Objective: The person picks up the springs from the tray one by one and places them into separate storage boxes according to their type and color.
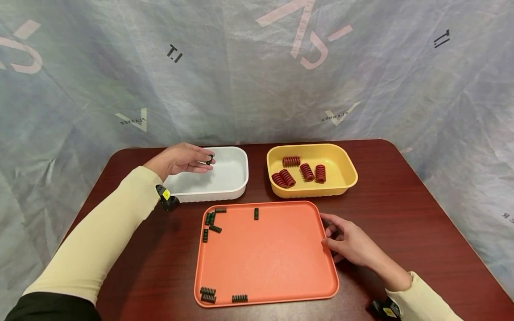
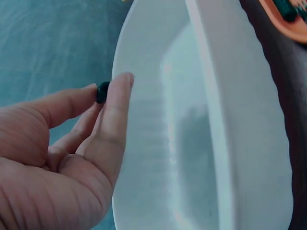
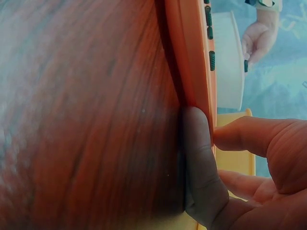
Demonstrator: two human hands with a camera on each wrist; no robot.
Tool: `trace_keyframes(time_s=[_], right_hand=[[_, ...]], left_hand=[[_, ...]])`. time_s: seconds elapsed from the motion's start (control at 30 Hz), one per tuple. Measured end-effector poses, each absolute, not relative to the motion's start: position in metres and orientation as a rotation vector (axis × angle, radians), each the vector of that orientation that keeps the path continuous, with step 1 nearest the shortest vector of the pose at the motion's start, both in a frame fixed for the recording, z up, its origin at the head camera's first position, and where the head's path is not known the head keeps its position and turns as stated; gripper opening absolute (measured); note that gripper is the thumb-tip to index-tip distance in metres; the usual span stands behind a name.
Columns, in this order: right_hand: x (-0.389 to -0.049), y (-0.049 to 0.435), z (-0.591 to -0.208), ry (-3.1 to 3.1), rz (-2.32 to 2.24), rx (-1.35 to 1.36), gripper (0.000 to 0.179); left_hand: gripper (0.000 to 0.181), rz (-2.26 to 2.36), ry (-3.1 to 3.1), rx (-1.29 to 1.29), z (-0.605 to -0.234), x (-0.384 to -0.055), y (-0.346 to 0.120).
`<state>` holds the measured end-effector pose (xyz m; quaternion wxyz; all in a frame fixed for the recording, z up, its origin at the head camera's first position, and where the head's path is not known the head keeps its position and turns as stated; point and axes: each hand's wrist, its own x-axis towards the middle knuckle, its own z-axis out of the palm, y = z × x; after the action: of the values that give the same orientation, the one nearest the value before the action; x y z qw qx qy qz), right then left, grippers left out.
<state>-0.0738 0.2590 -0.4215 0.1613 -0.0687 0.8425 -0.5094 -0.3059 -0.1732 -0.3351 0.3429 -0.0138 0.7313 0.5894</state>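
My left hand (image 1: 182, 159) is over the white bin (image 1: 229, 171), pinching a small dark green spring (image 2: 102, 92) between thumb and fingertips. No other spring shows in the part of the bin that I see. At the right edge of the orange tray (image 1: 273, 254), my right hand (image 1: 353, 243) grips the rim, its thumb and a finger on either side in the right wrist view. Several dark green springs (image 1: 210, 218) lie in the tray's far left corner. A lone spring (image 1: 256, 214) sits by the far rim, and more springs (image 1: 239, 298) lie along the near rim.
Right of the white bin stands a yellow bin (image 1: 339, 171) with several thicker red springs (image 1: 291, 161) in it. Both bins stand behind the tray on a dark red-brown table (image 1: 401, 214). A grey printed cloth (image 1: 241, 89) hangs behind the table.
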Motion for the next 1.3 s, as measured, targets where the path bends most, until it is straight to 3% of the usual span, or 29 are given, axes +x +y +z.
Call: trace_keyframes(time_s=[1.3], right_hand=[[-0.071,0.259,-0.424,2.424,-1.461,-0.209,0.066]], left_hand=[[0.046,1.419,2.006,-0.166,-0.361,-0.322,-0.180]])
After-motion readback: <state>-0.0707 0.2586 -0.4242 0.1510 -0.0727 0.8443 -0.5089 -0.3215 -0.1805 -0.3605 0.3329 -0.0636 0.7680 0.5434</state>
